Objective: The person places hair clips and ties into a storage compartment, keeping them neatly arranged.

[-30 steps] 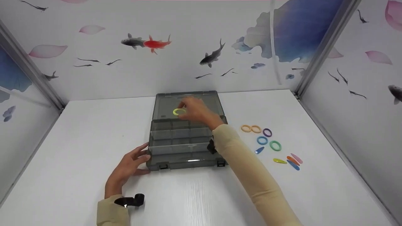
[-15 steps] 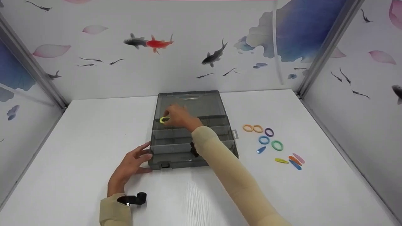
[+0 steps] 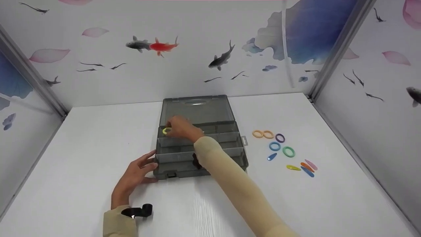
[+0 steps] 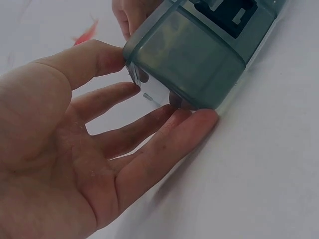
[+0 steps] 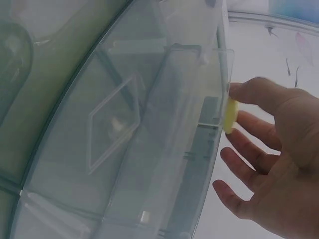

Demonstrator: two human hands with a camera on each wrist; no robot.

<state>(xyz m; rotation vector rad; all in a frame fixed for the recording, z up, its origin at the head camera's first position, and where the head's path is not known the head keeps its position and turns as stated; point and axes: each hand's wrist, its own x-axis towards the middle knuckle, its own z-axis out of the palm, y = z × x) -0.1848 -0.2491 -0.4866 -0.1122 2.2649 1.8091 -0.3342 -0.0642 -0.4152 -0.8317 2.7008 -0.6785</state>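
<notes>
My right hand (image 3: 184,127) pinches a yellow hair tie (image 3: 166,131) between thumb and fingertips, over the back left compartment of a grey see-through divided box (image 3: 184,173). The right wrist view has the yellow hair tie (image 5: 230,115) edge-on beside a clear divider. At the box's left side, my left hand (image 3: 134,172) touches the front corner with fingers spread and nearly straight. In the left wrist view, that hand's thumb meets the box's upper edge and its fingertips (image 4: 202,122) lie along the lower side. The lid (image 3: 210,110) lies folded back behind the box.
Right of the box lie two orange hair ties (image 3: 263,134), a purple one (image 3: 280,138), a blue one (image 3: 275,146) and a green one (image 3: 288,151). Near them are a blue hair clip (image 3: 272,156), a yellow clip (image 3: 293,168) and several others. Printed walls enclose the white table (image 3: 82,148).
My right hand has moved left and down with the yellow hair tie, from above the lid to the back left compartment. My left hand stays at the box's side.
</notes>
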